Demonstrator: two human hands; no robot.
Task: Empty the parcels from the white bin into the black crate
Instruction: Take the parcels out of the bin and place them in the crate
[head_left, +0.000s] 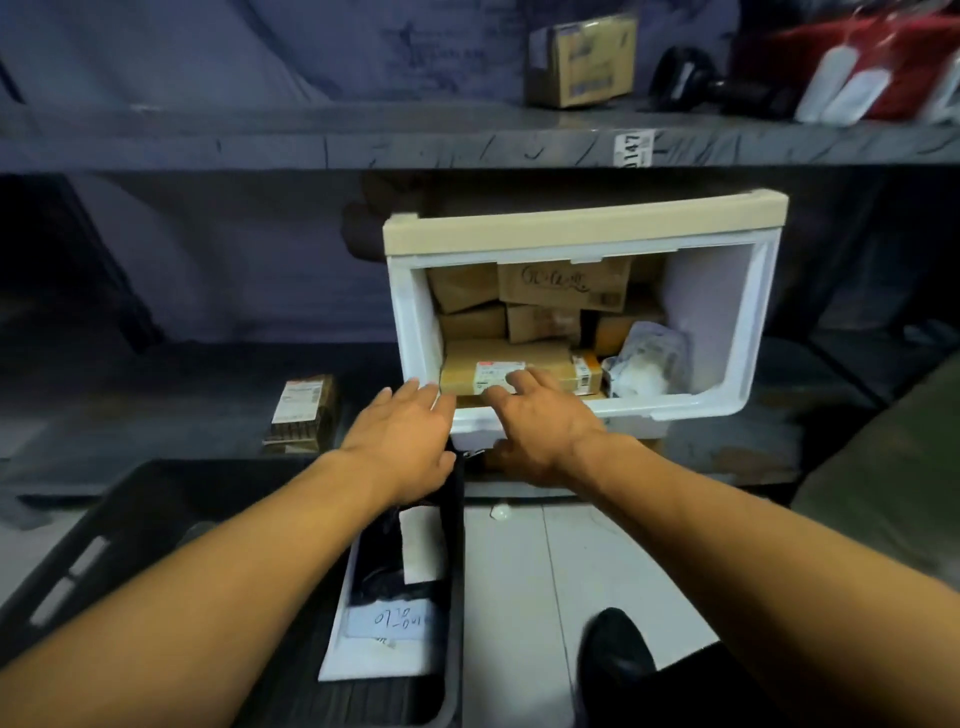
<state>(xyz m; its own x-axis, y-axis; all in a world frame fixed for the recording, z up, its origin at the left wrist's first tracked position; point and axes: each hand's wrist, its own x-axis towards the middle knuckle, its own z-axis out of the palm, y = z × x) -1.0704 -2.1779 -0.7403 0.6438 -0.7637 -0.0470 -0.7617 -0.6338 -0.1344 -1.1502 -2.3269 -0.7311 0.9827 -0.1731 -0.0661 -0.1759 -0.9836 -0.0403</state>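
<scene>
The white bin (727, 322) with a beige top rim stands on the lower shelf, its open front facing me. Several brown cardboard parcels fill it, and a clear plastic bag parcel (649, 358) lies at its right. My right hand (540, 431) reaches over the bin's front lip, its straight fingers touching the long labelled box (498, 371) at the front. My left hand (405, 441) is stretched out flat beside the bin's lower left corner, holding nothing. The black crate (130, 525) sits below my arms, with a white-and-black parcel (400, 587) inside.
A small labelled parcel (304, 413) lies on the shelf left of the bin. The upper shelf (363, 137) carries a cardboard box (582, 60), a dark object and a red item. My black shoe (615, 657) stands on the pale floor at lower right.
</scene>
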